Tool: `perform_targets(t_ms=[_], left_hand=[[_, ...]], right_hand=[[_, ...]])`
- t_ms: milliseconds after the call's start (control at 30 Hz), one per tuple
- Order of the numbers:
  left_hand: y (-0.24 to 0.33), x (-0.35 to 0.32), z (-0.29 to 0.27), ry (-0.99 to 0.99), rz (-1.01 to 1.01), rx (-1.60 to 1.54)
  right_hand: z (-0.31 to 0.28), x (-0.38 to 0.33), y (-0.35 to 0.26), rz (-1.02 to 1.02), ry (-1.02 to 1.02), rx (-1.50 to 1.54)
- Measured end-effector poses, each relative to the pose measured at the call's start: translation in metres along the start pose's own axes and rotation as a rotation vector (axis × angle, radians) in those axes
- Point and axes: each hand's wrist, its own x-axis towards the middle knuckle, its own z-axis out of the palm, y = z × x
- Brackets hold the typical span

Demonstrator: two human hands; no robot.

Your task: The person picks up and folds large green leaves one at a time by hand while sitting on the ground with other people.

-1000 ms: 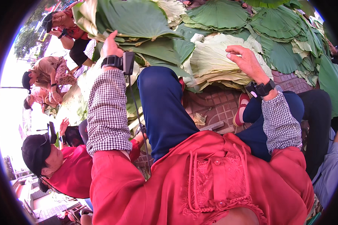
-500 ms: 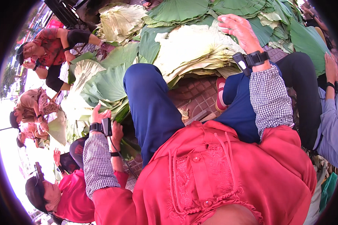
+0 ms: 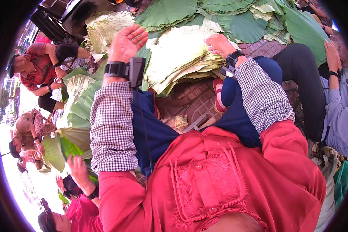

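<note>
A thick stack of large, pale cream lotus leaves (image 3: 183, 52) lies in front of my knees, its ragged leaf edges facing me. My left hand (image 3: 127, 43) is raised at the left of this stack, palm turned up and fingers stretched out, with nothing in it. At the stack's right side is my right hand (image 3: 219, 44), its fingers pointing left over the pale leaves, slightly bent and apart. Whether those fingertips touch the top leaf I cannot tell. Both wrists wear black straps with small devices.
Green lotus leaves (image 3: 241, 27) spread beyond the stack, and another pale pile (image 3: 106, 31) lies far left. Reddish paving tiles (image 3: 189, 100) show between my feet. Co-workers sit close on both sides; one hand (image 3: 331, 54) at the right holds a green leaf (image 3: 303, 34).
My left hand has swung forward and right, from beside my left knee to the stack's left. My right hand has moved left and slightly nearer. At left, a co-worker's hand has shifted outward.
</note>
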Motion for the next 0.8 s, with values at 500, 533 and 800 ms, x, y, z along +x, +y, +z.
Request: perform_targets(t_ms=[500,533,800], left_hand=[[-0.065,0.015,0.041,-0.013,-0.075,0.27],[-0.067,0.015,0.043,-0.001,-0.074,0.273],[-0.064,0.017,0.033,0.046,-0.093,0.291]], right_hand=[[0.022,0.04,0.054,0.328,0.296,-0.41],[0.017,0.041,0.057,0.329,0.32,-0.508],[0.026,0.043,0.061,0.162,0.424,-0.657]])
